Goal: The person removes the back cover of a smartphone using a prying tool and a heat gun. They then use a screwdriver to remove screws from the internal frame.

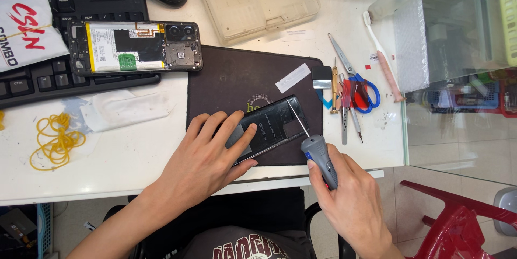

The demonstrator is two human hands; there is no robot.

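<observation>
From my feed, yellow rubber bands (pixel 55 140) lie far left on the white table (pixel 129 156), and an opened phone (pixel 134 47) with its battery showing rests against the keyboard (pixel 54 76). My left hand (pixel 207 156) lies flat, fingers spread, pressing the black phone back cover (pixel 272 124) onto the dark mat (pixel 237 76). My right hand (pixel 353 200) is wrapped around a grey screwdriver (pixel 318 154), its tip touching the cover's upper edge; blue-handled scissors (pixel 358 84) lie beyond.
</observation>
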